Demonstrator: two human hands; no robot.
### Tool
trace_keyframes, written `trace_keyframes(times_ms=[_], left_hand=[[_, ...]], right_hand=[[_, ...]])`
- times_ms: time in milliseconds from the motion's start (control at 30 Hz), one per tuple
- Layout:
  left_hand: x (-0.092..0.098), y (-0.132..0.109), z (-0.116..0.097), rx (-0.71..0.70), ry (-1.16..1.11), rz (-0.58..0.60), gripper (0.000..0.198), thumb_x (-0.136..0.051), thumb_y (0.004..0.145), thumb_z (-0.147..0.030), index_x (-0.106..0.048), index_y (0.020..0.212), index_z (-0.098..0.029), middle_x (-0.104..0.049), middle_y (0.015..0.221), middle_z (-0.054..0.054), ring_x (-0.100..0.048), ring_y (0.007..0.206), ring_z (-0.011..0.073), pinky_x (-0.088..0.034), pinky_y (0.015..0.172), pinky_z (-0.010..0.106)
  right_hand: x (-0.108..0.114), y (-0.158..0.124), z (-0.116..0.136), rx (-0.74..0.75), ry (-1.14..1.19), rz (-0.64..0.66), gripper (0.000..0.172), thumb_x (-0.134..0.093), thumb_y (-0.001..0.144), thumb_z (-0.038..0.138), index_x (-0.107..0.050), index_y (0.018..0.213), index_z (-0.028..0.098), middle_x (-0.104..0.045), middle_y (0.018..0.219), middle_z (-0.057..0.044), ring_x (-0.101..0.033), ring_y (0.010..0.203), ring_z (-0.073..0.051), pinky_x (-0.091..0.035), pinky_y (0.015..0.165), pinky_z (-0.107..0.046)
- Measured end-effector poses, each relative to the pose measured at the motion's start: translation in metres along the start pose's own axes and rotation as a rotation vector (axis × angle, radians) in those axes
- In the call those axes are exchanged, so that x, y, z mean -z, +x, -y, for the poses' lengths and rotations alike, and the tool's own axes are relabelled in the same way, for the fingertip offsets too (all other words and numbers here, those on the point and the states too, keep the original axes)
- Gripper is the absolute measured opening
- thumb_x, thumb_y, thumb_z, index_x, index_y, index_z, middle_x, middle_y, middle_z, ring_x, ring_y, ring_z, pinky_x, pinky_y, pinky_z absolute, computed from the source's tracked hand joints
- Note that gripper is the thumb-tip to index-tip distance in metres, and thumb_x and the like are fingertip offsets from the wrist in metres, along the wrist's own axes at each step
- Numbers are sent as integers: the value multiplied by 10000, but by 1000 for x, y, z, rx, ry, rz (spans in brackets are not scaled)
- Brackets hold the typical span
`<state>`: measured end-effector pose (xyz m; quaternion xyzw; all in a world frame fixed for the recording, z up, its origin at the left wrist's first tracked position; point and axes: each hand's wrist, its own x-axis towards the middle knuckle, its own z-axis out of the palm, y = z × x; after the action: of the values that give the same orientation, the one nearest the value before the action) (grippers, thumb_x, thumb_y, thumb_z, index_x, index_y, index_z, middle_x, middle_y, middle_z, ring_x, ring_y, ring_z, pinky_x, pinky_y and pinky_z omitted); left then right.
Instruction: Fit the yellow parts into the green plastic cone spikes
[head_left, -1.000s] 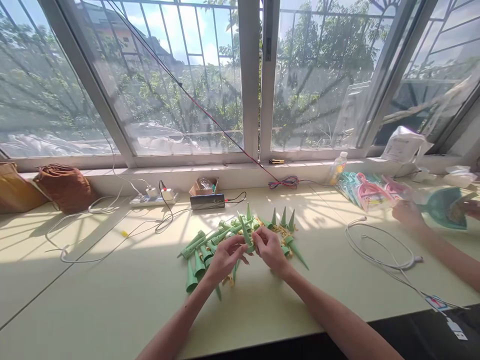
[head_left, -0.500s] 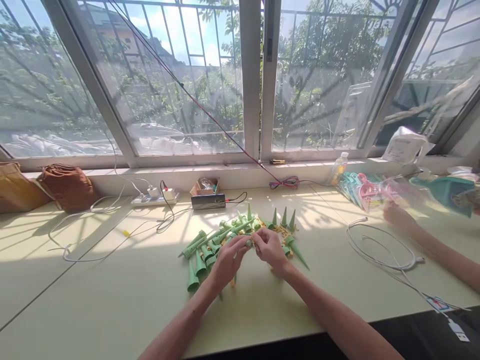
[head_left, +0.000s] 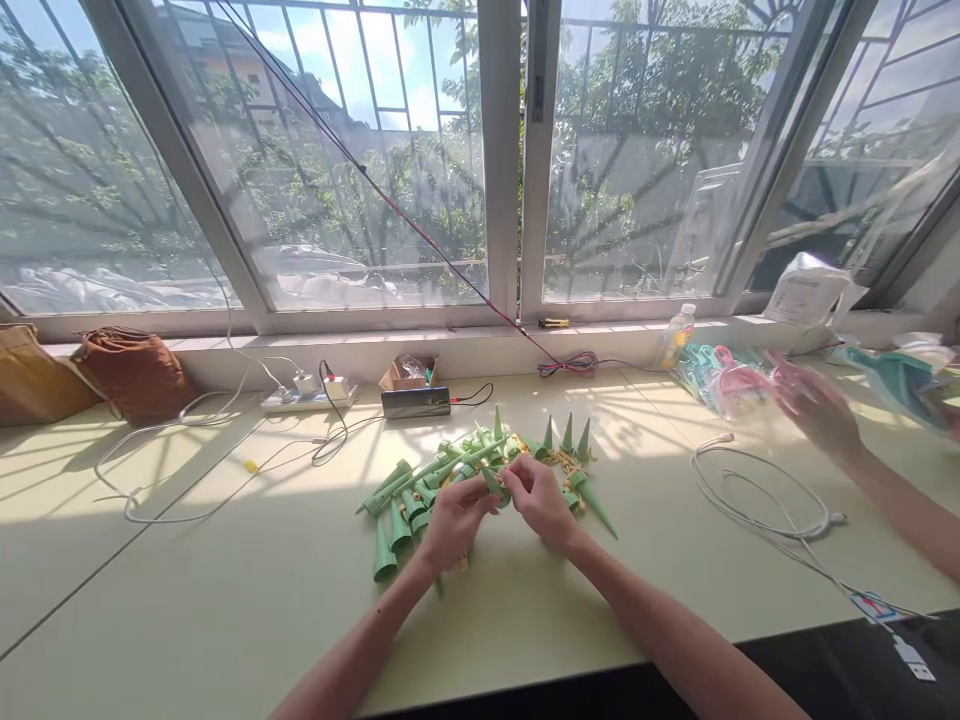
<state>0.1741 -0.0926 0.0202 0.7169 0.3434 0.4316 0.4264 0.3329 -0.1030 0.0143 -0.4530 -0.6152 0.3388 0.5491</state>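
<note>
A heap of green plastic cone spikes (head_left: 420, 490) with small yellow parts lies on the pale green table (head_left: 225, 590). My left hand (head_left: 452, 520) and my right hand (head_left: 541, 500) meet over the heap's middle, fingers pinched together on one green spike (head_left: 491, 482) held between them. Three spikes (head_left: 568, 436) stand upright just behind my right hand. More spikes lie flat to the left of my left hand.
Another person's hand (head_left: 817, 408) hovers at the right by pink and teal plastic items (head_left: 731, 385). A white cable (head_left: 765, 500) loops on the table. A power strip (head_left: 307, 398), phone (head_left: 415, 402), small box (head_left: 409, 370) and brown bag (head_left: 131, 372) line the window sill.
My hands stay together on the green spike, turning it slightly. The other person's hand has lifted and moved left over the pink items, and the teal piece has shifted right.
</note>
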Motion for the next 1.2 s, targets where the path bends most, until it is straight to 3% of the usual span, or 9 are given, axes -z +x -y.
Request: trace_keyframes(times_ms=[267, 400, 667, 800, 933, 1100, 1200], left_hand=[[5, 3, 0, 139, -274, 137, 323, -703, 793, -450, -691, 790, -127, -628, 743, 51, -632, 726, 188, -597, 695, 359], [5, 3, -2, 151, -287, 149, 306, -664, 838, -433, -676, 861, -128, -630, 794, 54, -656, 734, 182, -584, 662, 317], [2, 3, -2, 155, -103, 102, 306, -635, 838, -463, -546, 835, -170, -573, 712, 6, -606, 544, 140, -434, 378, 196], [0, 1, -2, 65, 132, 99, 228, -599, 857, -395, -555, 808, -176, -565, 732, -1, -575, 542, 112, -457, 454, 203], [-2, -1, 2, 47, 353, 117, 176, -576, 842, -323, -528, 744, -184, -531, 620, -28, -581, 518, 127, -441, 499, 218], [-2, -2, 5, 105, 394, 146, 207, -576, 826, -323, -500, 686, -190, -448, 493, -67, -508, 406, 118, -383, 467, 224], [-2, -1, 2, 67, 421, 89, 187, -635, 794, -357, -599, 831, -177, -516, 559, -54, -466, 426, 105, -375, 480, 224]], right_hand=[[2, 0, 0, 24, 70, 108, 292, -524, 896, 425, -456, 712, 209, -422, 611, 40, -411, 504, -106, -351, 463, -216], [2, 3, 0, 18, 107, 82, 350, -497, 913, 475, -438, 692, 210, -405, 601, 45, -391, 495, -102, -347, 465, -217], [13, 10, -1, 71, -141, -68, 392, -387, 984, 448, -544, 737, 187, -437, 553, 42, -386, 504, -106, -299, 517, -230], [19, 15, -8, 113, -245, -126, 378, -412, 973, 428, -510, 701, 185, -372, 540, 59, -323, 503, -97, -252, 509, -229], [24, 17, -12, 119, -294, -152, 338, -431, 963, 397, -507, 714, 181, -382, 546, 62, -318, 506, -94, -246, 508, -222], [25, 17, -15, 114, -386, -110, 221, -498, 925, 313, -580, 772, 176, -443, 532, 59, -382, 494, -98, -282, 522, -215], [24, 17, -18, 122, -470, -29, 141, -553, 889, 256, -642, 816, 174, -538, 596, 33, -453, 532, -106, -326, 560, -213]])
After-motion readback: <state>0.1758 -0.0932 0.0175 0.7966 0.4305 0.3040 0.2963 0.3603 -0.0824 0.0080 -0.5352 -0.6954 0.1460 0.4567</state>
